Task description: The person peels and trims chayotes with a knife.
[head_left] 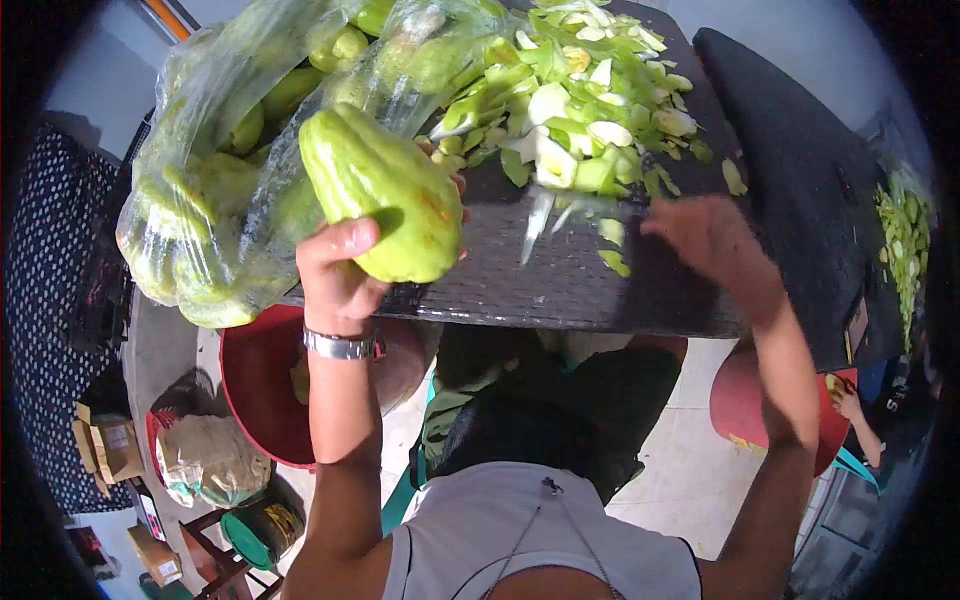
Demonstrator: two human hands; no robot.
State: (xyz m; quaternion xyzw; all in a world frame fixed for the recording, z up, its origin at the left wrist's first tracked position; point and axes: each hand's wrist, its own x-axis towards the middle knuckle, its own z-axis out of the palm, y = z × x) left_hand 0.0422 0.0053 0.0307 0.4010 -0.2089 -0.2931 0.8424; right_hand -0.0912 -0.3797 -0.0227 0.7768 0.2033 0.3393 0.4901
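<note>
My left hand [345, 265] is wrapped round a large pale-green chayote [380, 195], held up above the near edge of the dark table [480, 285]. Thumb and fingers grip its lower part, and the skin looks mostly unpeeled. To its right, my right hand [705, 235] is closed and smeared by motion. A blurred, thin knife [590, 203] points from it towards the left. Beyond the blade lies a heap of green and white peelings [585, 125]. Beside my left hand, a clear plastic bag [190, 210] bulges with more chayotes.
Under the table's left side stands a red tub [260, 400], with a filled sack [210, 455] and a green-lidded bucket [255, 535] near it. A second dark table [800, 180] adjoins at right. Another person's hand [845, 400] shows at far right, by a red container [740, 400].
</note>
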